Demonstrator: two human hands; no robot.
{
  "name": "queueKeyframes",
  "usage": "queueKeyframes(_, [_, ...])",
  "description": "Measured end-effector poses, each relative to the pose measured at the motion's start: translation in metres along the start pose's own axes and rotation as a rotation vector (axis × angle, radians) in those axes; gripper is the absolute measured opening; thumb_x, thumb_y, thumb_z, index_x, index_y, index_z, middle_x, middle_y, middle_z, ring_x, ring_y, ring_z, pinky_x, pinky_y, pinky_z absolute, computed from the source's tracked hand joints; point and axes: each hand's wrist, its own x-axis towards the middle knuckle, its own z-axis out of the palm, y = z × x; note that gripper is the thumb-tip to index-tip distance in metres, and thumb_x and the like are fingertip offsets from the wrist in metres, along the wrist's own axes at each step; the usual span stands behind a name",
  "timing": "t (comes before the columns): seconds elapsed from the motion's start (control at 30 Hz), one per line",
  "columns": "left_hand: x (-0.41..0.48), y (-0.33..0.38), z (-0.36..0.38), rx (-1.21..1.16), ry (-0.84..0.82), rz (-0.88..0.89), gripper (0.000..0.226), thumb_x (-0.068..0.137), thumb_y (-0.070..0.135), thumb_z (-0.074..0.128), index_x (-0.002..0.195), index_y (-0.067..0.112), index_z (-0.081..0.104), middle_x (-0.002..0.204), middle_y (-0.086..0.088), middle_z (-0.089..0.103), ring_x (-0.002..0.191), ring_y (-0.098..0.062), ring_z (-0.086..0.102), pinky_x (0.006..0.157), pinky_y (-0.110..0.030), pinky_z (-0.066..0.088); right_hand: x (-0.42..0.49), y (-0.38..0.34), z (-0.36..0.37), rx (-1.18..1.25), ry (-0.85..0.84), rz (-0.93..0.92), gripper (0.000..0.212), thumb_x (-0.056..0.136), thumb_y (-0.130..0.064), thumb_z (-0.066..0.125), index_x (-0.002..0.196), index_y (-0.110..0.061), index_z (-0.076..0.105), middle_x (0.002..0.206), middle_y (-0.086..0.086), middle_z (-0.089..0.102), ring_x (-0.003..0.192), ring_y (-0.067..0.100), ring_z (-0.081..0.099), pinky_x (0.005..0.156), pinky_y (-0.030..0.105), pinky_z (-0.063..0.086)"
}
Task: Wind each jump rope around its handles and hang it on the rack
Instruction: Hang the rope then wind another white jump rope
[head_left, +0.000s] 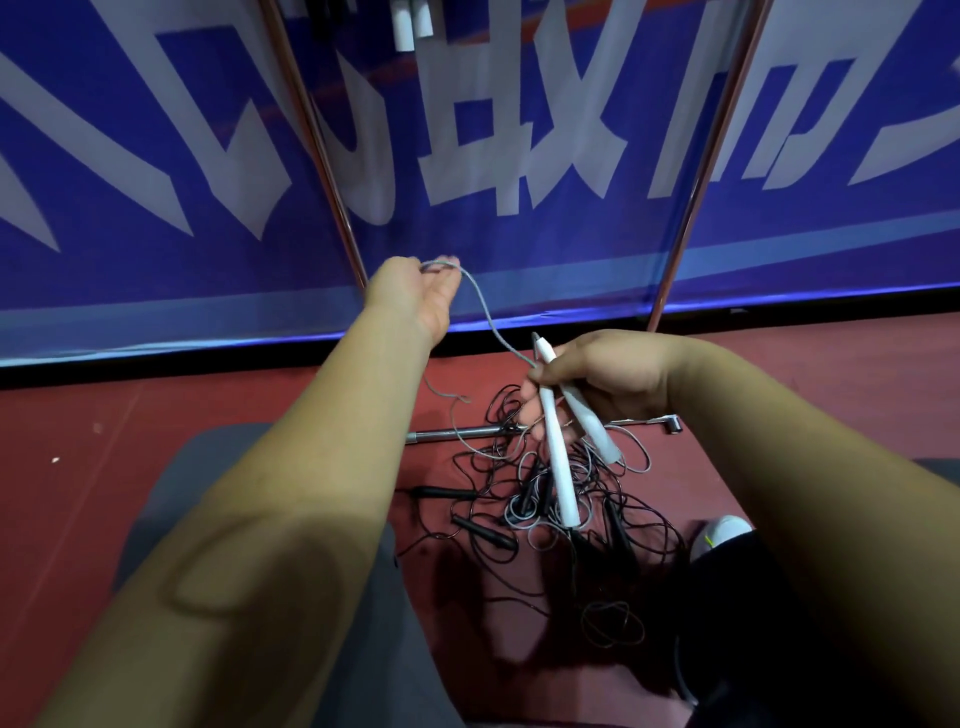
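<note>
Nearest, at five o'clock from the view's centre, a tangle of black ropes (613, 525) was seen lying on the red floor (156, 415), with loops of grey cord mixed into it. Just above it, at three o'clock, two white handles (558, 467) were gripped side by side in the right hand (597, 374), the fingers curled round them and the broad ends pointed down toward the tangle. From that hand the cord (488, 312) was drawn up to eleven o'clock, where it was pinched in the left hand (415, 291); its slack ran back down into the pile. The winding was judged barely begun, since no turns could be seen on the handles. For a tidy wrap, the handles would best be pressed parallel, the cord held taut, and the grey slack teased free of the black ropes before each turn, lest the pile be dragged up. Beyond, the rack (696, 171) was seen rising before a blue banner (519, 130), and at twelve o'clock, at the top edge, another white pair (410, 21) was seen hanging.
</note>
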Motion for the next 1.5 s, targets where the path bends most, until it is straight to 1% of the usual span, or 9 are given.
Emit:
queueKeyframes(0.13, [-0.012, -0.017, -0.004, 0.744, -0.052, -0.265, 0.048, 0.110, 0.027, 0.050, 0.149, -0.002, 0.047, 0.145, -0.027, 0.055, 0.136, -0.043, 0.056, 0.100, -0.052, 0.052, 0.002, -0.004, 0.000, 0.063, 0.090, -0.062, 0.026, 0.114, -0.025, 0.046, 0.109, -0.011, 0.066, 0.099, 0.013, 0.075, 0.095, 0.031, 0.072, 0.087, 0.045, 0.058])
queueKeyframes(0.27, [-0.027, -0.031, -0.009, 1.130, -0.256, -0.377, 0.024, 0.106, 0.012, 0.053, 0.125, 0.014, 0.068, 0.111, -0.014, 0.075, 0.103, -0.029, 0.073, 0.087, -0.041, 0.058, 0.002, -0.007, -0.003, 0.094, 0.183, -0.121, 0.025, 0.113, -0.027, 0.048, 0.111, -0.010, 0.068, 0.092, 0.009, 0.074, 0.084, 0.026, 0.069, 0.088, 0.042, 0.056])
queueKeyframes(0.43, [-0.025, -0.037, -0.010, 1.426, -0.487, -0.201, 0.043, 0.095, -0.007, 0.060, 0.111, 0.029, 0.078, 0.095, 0.007, 0.076, 0.093, -0.012, 0.070, 0.079, -0.030, 0.056, 0.004, -0.008, -0.006, 0.111, 0.204, -0.114, 0.027, 0.113, -0.030, 0.048, 0.118, -0.010, 0.065, 0.090, 0.005, 0.075, 0.076, 0.021, 0.065, 0.080, 0.038, 0.052])
queueKeyframes(0.7, [-0.017, -0.037, -0.014, 1.452, -0.478, 0.076, 0.013, 0.096, 0.011, 0.076, 0.095, 0.024, 0.074, 0.087, -0.001, 0.074, 0.087, -0.021, 0.068, 0.076, -0.037, 0.052, -0.003, -0.013, -0.006, 0.190, 0.163, -0.069, 0.033, 0.113, -0.033, 0.048, 0.119, -0.008, 0.068, 0.089, 0.002, 0.075, 0.071, 0.012, 0.064, 0.061, 0.028, 0.056])
queueKeyframes(0.9, [-0.020, -0.032, -0.010, 1.424, -0.469, 0.193, 0.006, 0.094, 0.019, 0.080, 0.098, 0.020, 0.075, 0.095, -0.006, 0.078, 0.081, -0.018, 0.071, 0.076, -0.038, 0.054, -0.006, -0.012, -0.005, 0.222, 0.088, -0.065, 0.031, 0.112, -0.031, 0.052, 0.123, -0.007, 0.067, 0.090, 0.004, 0.070, 0.087, 0.024, 0.074, 0.080, 0.050, 0.064])
queueKeyframes(1.0, [-0.017, -0.028, -0.012, 1.548, -0.522, 0.336, 0.010, 0.090, 0.026, 0.084, 0.099, 0.026, 0.079, 0.101, 0.000, 0.080, 0.092, -0.016, 0.073, 0.085, -0.036, 0.057, -0.006, -0.013, -0.005, 0.203, 0.075, -0.064, 0.024, 0.112, -0.029, 0.052, 0.117, -0.010, 0.067, 0.091, 0.004, 0.068, 0.086, 0.023, 0.073, 0.080, 0.049, 0.064])
queueKeyframes(1.17, [-0.029, -0.024, -0.004, 1.635, -0.813, 0.328, 0.042, 0.091, 0.006, 0.075, 0.122, 0.034, 0.078, 0.113, 0.016, 0.078, 0.109, -0.005, 0.072, 0.097, -0.020, 0.055, -0.008, -0.011, -0.003, 0.174, 0.072, -0.049, 0.025, 0.112, -0.028, 0.052, 0.119, -0.009, 0.067, 0.091, 0.004, 0.071, 0.080, 0.019, 0.070, 0.074, 0.043, 0.063])
queueKeyframes(1.37, [-0.034, -0.027, -0.002, 1.544, -0.751, 0.315, 0.029, 0.097, 0.010, 0.070, 0.116, 0.028, 0.082, 0.103, 0.013, 0.081, 0.100, -0.001, 0.073, 0.089, -0.013, 0.055, -0.007, -0.013, -0.002, 0.238, 0.062, -0.053, 0.027, 0.111, -0.028, 0.052, 0.117, -0.005, 0.067, 0.096, 0.010, 0.076, 0.084, 0.020, 0.072, 0.075, 0.035, 0.064])
queueKeyframes(1.5, [-0.030, -0.028, -0.001, 1.566, -0.731, 0.359, 0.026, 0.098, 0.009, 0.067, 0.108, 0.027, 0.082, 0.100, 0.007, 0.081, 0.090, -0.006, 0.073, 0.088, -0.024, 0.059, -0.006, -0.013, 0.000, 0.277, 0.091, -0.061, 0.026, 0.110, -0.028, 0.055, 0.118, -0.005, 0.065, 0.096, 0.012, 0.075, 0.083, 0.021, 0.073, 0.074, 0.035, 0.065])
